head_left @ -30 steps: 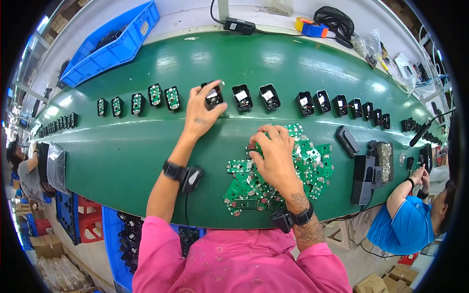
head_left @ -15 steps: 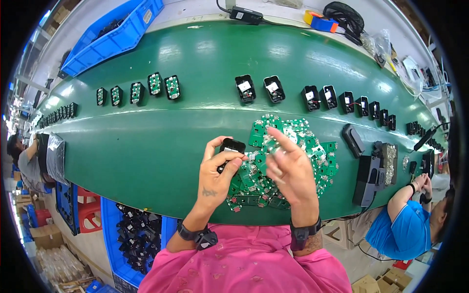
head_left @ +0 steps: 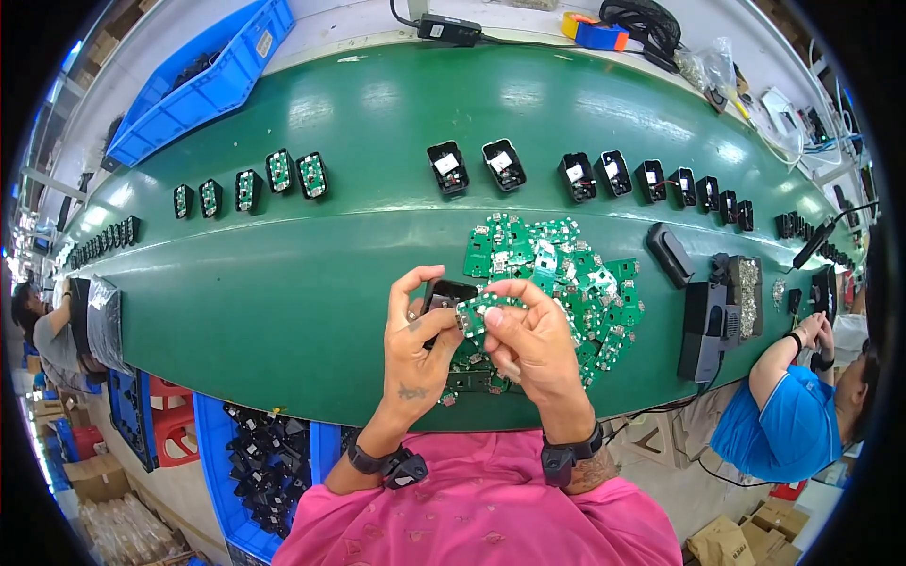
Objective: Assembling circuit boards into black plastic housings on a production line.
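- Green table (head_left: pixel 236 311) — a row of black cases (head_left: pixel 505 168) standing across it
- Pile of green circuit boards (head_left: pixel 604 292), beneath and beyond the right hand
- Left hand (head_left: pixel 415 354), fingers wrapped around a dark open case (head_left: pixel 453 291)
- Right hand (head_left: pixel 540 357), pinching a single board (head_left: pixel 469 318) — right beside that case, contact unclear

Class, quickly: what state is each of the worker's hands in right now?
Left hand: closed, holding a black plastic case.
Right hand: closed, pinching a green circuit board.
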Demonstrator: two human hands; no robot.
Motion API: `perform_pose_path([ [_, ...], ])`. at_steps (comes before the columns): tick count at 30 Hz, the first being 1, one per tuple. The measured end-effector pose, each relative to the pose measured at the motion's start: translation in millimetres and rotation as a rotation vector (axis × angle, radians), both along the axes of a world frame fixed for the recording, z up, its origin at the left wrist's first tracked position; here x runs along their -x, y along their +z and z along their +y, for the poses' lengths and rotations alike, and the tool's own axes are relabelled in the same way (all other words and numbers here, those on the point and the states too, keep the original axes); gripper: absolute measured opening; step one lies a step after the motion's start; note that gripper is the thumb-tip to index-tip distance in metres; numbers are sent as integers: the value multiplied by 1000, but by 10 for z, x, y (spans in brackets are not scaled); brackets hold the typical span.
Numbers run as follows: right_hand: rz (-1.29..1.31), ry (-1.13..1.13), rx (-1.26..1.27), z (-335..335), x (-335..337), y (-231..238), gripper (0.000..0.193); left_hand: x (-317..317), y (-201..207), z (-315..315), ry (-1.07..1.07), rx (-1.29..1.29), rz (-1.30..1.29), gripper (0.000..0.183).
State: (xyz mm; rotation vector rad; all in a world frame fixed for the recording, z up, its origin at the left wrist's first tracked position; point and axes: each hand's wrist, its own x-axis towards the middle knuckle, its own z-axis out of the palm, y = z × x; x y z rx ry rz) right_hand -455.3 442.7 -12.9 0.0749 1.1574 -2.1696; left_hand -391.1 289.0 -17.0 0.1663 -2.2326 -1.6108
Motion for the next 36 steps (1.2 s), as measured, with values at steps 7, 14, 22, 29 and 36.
perform_pose_path([
  [7, 237, -83, -237, -67, -145, -71, 33, 21, 149, 154, -138, -419, -49, 70],
  [14, 966, -262, -638, -32, -128, -52, 30, 8, 22, 52, -121, -552, -82, 57],
  [22, 1160, -316, -705, -56, -154, 54, 10, -16, 139, 183, -65, -528, -123, 57],
  [29, 1223, -263, -542, -86, -160, 109, 7, -34, 305, 206, 51, -381, -33, 56],
  [36, 1243, -305, -608, -13, -183, 185, 6, -27, 246, 309, -11, -411, -25, 56],
])
